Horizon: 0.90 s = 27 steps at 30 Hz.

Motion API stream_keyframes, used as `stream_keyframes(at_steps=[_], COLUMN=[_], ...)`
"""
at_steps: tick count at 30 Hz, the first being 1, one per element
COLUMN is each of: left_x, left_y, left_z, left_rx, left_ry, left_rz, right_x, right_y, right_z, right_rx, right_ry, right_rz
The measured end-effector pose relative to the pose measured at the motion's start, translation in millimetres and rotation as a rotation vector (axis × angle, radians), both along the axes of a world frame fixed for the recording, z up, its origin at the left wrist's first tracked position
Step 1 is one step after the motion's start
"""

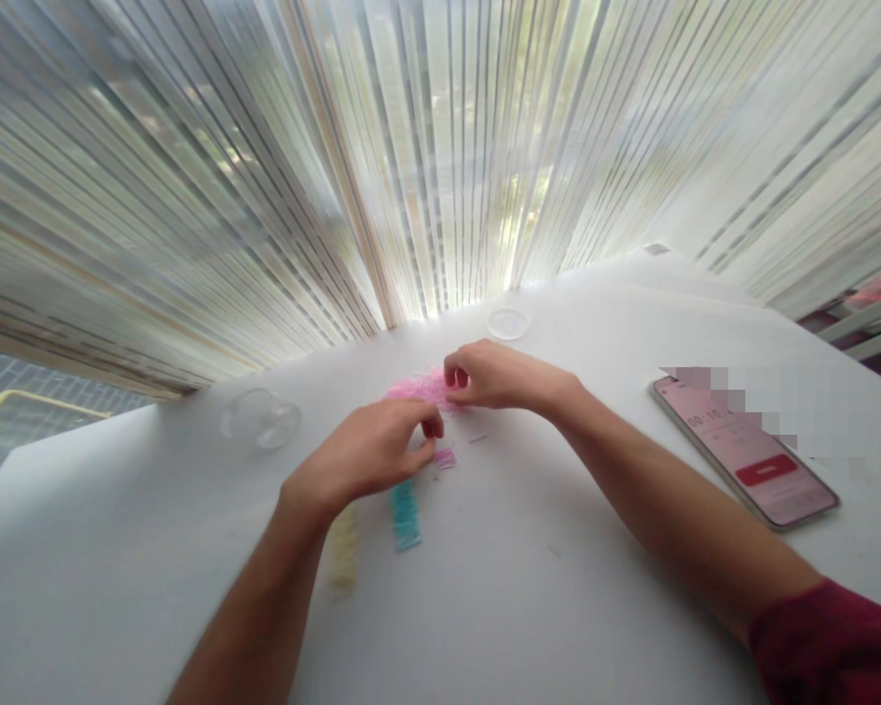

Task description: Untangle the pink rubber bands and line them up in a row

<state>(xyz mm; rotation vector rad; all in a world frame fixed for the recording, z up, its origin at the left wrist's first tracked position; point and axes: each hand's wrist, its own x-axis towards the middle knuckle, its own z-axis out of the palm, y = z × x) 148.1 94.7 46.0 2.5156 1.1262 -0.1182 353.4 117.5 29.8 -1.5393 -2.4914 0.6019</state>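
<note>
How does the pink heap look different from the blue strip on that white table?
The pink heap is loose and ragged, while the blue strip is a narrow, fairly straight-edged band. The pink heap lies farther from the person; the blue strip lies nearer. Both are on the white table, and each seems to consist of small bits.

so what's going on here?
A person is working bare-handed among small coloured pieces on a white table. The right hand is at the pink pile, the left hand just nearer, by a small purple-pink bunch; whether either grips anything is unclear. A teal strip and a pale yellow strip lie near the left hand. Clear round pieces sit off to the left, and a phone lies to the right.
</note>
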Motion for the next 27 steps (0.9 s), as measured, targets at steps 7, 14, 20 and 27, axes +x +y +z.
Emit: stream_keyframes(at_steps=[7,14,20,27], left_x=[-5.8,-6.0,-8.9,-6.6], left_y=[17.3,20.0,20.6,19.3], left_z=[-10.4,-19.4,-16.7,-17.1], left_rx=[0.345,0.330,0.315,0.302], left_ry=[0.044,0.110,0.116,0.119], left_rz=[0.213,0.223,0.212,0.204], right_x=[3.2,15.5,13.0,-2.7], right_y=[0.1,0.1,1.5,1.9], right_z=[1.0,8.2,7.1,-1.6], right_rx=[-0.041,-0.073,0.028,0.046], right_ry=[-0.039,-0.112,0.013,0.069], right_rz=[-0.033,-0.083,-0.086,0.048])
